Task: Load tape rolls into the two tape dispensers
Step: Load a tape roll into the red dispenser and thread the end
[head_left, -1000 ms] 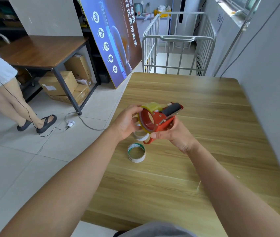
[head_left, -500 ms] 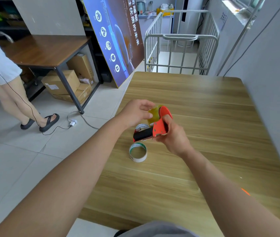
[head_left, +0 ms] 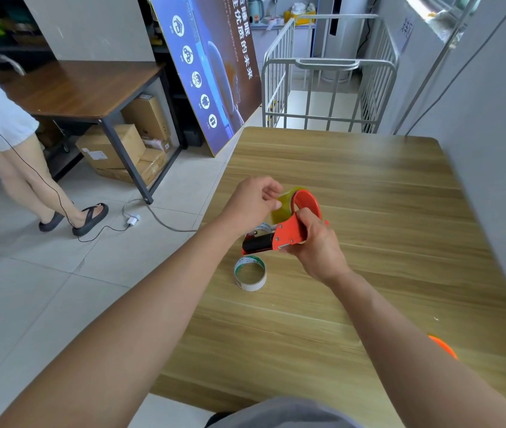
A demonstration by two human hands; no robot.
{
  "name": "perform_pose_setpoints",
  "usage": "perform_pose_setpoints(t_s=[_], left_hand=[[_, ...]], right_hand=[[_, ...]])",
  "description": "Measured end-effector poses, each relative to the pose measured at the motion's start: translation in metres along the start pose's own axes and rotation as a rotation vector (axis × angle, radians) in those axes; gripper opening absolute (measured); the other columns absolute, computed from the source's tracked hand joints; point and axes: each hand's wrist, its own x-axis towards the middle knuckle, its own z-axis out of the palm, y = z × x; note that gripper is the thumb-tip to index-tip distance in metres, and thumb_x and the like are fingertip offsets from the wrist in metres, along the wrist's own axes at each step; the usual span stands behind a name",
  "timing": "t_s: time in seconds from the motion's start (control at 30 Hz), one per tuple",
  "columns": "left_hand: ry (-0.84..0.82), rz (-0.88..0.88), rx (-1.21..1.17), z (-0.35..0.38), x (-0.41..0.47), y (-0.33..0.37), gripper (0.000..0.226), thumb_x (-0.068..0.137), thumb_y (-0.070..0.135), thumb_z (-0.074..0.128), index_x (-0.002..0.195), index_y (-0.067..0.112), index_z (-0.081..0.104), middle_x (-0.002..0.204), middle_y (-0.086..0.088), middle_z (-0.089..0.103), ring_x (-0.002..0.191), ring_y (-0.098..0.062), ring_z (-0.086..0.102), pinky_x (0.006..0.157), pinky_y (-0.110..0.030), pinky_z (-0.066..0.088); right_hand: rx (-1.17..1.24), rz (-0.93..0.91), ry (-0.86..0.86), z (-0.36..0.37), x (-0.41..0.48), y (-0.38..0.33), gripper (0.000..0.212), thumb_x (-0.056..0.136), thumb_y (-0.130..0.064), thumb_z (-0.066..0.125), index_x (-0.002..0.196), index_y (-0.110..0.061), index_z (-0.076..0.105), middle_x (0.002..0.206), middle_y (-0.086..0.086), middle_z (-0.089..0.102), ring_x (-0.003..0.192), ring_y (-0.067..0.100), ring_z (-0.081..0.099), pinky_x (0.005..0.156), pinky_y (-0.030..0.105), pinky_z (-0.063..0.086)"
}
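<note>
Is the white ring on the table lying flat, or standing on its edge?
Lying flat. The white ring rests on the table with its round opening facing up, and wood shows through the hole.

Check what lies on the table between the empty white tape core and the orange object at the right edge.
Nothing rests there: in the head view, bare wooden table runs from the white tape core to the orange object; only the right forearm passes above it.

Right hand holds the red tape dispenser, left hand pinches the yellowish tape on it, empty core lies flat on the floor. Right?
Not quite. In the head view the empty tape core lies on the wooden table, not the floor. The right hand holds the red tape dispenser; the left hand pinches the yellowish tape.
</note>
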Motion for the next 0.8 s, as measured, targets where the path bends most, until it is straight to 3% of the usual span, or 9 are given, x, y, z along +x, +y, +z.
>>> perform_pose_setpoints(t_s=[0.1, 0.2, 0.33, 0.43, 0.6, 0.67, 0.8], left_hand=[[0.012, -0.042, 0.063, 0.002, -0.002, -0.003, 0.023, 0.086, 0.006, 0.060, 0.108, 0.009, 0.065, 0.096, -0.001, 0.060, 0.085, -0.011, 0.056, 0.058, -0.014, 0.040], [0.057, -0.058, 0.117, 0.003, -0.005, -0.005, 0.018, 0.087, 0.007, 0.058, 0.103, 0.009, 0.068, 0.097, -0.006, 0.066, 0.075, -0.010, 0.057, 0.048, -0.013, 0.037], [0.112, -0.061, 0.181, 0.003, -0.007, -0.002, 0.019, 0.088, 0.010, 0.057, 0.102, 0.009, 0.070, 0.108, -0.011, 0.069, 0.087, -0.020, 0.062, 0.069, -0.025, 0.047], [0.089, -0.050, 0.234, 0.000, -0.007, -0.002, 0.020, 0.090, 0.011, 0.055, 0.102, 0.009, 0.070, 0.108, -0.011, 0.070, 0.074, -0.017, 0.058, 0.068, -0.027, 0.045], [0.034, 0.014, 0.434, 0.001, -0.009, 0.003, 0.018, 0.085, 0.004, 0.049, 0.082, 0.007, 0.066, 0.088, -0.009, 0.070, 0.079, -0.025, 0.063, 0.067, -0.035, 0.051], [0.001, 0.031, 0.442, 0.002, -0.010, 0.001, 0.013, 0.084, 0.005, 0.050, 0.079, 0.008, 0.061, 0.087, -0.007, 0.066, 0.078, -0.024, 0.060, 0.067, -0.036, 0.049], [-0.033, 0.010, 0.290, 0.002, -0.009, -0.007, 0.010, 0.087, 0.012, 0.053, 0.089, 0.011, 0.062, 0.081, 0.006, 0.057, 0.072, -0.015, 0.057, 0.057, -0.026, 0.046]], right_hand=[[-0.002, 0.005, 0.012, -0.001, -0.001, 0.000, 0.039, 0.066, -0.011, 0.082, 0.089, -0.012, 0.051, 0.085, -0.002, 0.061, 0.073, 0.018, 0.052, 0.060, 0.006, 0.034], [-0.010, 0.003, 0.009, -0.001, -0.002, -0.001, 0.038, 0.067, -0.012, 0.082, 0.090, -0.009, 0.052, 0.086, 0.001, 0.063, 0.073, 0.018, 0.052, 0.061, 0.006, 0.035], [0.034, 0.001, 0.011, -0.003, -0.005, -0.006, 0.037, 0.066, -0.012, 0.083, 0.087, -0.010, 0.052, 0.080, 0.001, 0.061, 0.065, 0.005, 0.049, 0.060, 0.001, 0.035], [0.024, -0.017, 0.005, -0.006, -0.006, -0.007, 0.038, 0.066, -0.010, 0.082, 0.083, -0.015, 0.048, 0.076, -0.001, 0.058, 0.063, -0.001, 0.047, 0.060, 0.001, 0.035], [0.011, 0.010, -0.021, -0.004, -0.009, -0.003, 0.040, 0.067, -0.008, 0.081, 0.083, -0.016, 0.046, 0.080, -0.002, 0.061, 0.066, 0.003, 0.049, 0.061, 0.003, 0.036], [0.013, 0.032, -0.034, -0.003, -0.009, -0.002, 0.042, 0.067, -0.008, 0.081, 0.083, -0.019, 0.044, 0.080, -0.004, 0.062, 0.067, 0.005, 0.052, 0.062, 0.008, 0.039], [0.050, 0.083, -0.064, -0.005, -0.009, 0.000, 0.038, 0.069, -0.007, 0.079, 0.093, -0.011, 0.050, 0.100, 0.009, 0.072, 0.091, 0.027, 0.064, 0.081, 0.040, 0.050]])
